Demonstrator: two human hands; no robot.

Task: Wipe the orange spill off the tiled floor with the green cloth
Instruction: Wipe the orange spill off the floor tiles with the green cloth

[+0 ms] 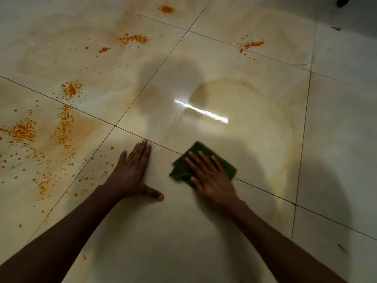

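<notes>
Wiping is in hand: the right hand (pixel 212 176), fingers flat and spread, presses the green cloth (pixel 201 162) onto the tiled floor (pixel 336 123) at lower centre of frame. The left hand (pixel 132 172) lies flat and empty just beside it, bracing. The orange spill (pixel 24 130) remains as scattered speckles and smears across the left and upper frame; the next pass, by my judgement, must carry the cloth leftward into them.

Dim, soft-focus view; glare streak (pixel 201 111) on shadowed floor (pixel 265 139).
</notes>
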